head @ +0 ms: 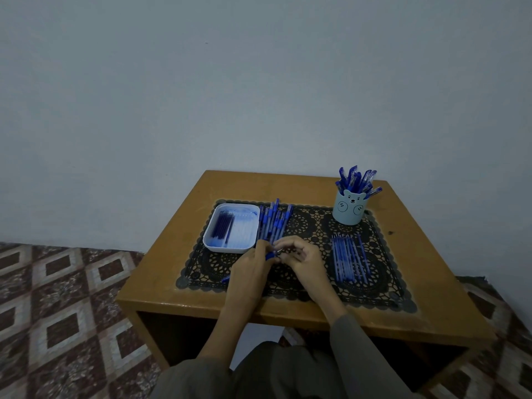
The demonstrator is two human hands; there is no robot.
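Blue pen (270,256) lies in the grip of the left hand (251,269), right hand (303,262) pinching its tip

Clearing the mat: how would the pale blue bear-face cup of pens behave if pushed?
The pale blue bear-face cup is probably top-heavy: the blue pens stand well above its rim, so it may tip. The black lace mat under it might snag a slide.

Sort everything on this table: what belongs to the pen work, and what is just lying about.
In use: blue pen, gripped by left hand and right hand; likely also white tray of dark refills, row of pens beside it, row of refills at right, bear cup of pens.
Lying about: black lace mat, wooden table.
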